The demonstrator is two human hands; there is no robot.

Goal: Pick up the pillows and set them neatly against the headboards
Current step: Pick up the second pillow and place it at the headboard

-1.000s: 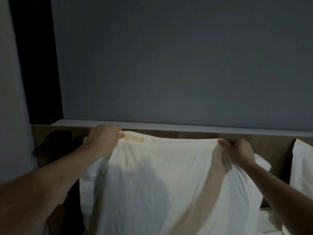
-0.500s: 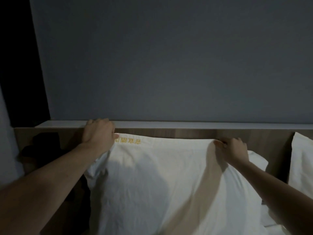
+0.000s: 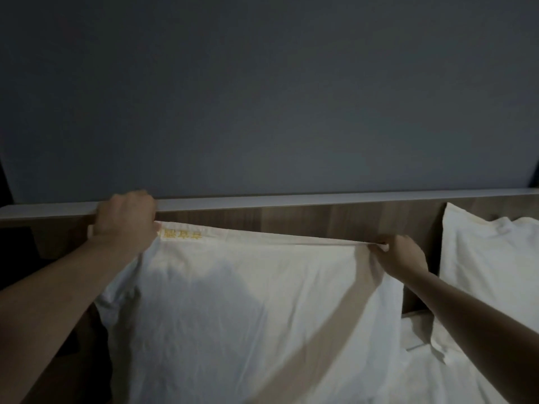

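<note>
A large white pillow with yellow embroidery near its top left corner leans against the wooden headboard. My left hand grips its top left corner, up by the headboard's ledge. My right hand pinches the top right corner, and the top hem is stretched taut between both hands. A second white pillow stands against the headboard at the right.
A pale ledge caps the headboard under a blue-grey wall. White bed sheet lies at the lower right. A dark gap opens left of the bed.
Both hands have pulled the pillow's top corners apart and upward, so the hem is tight. The view has shifted right and closer, showing more of the second pillow.
</note>
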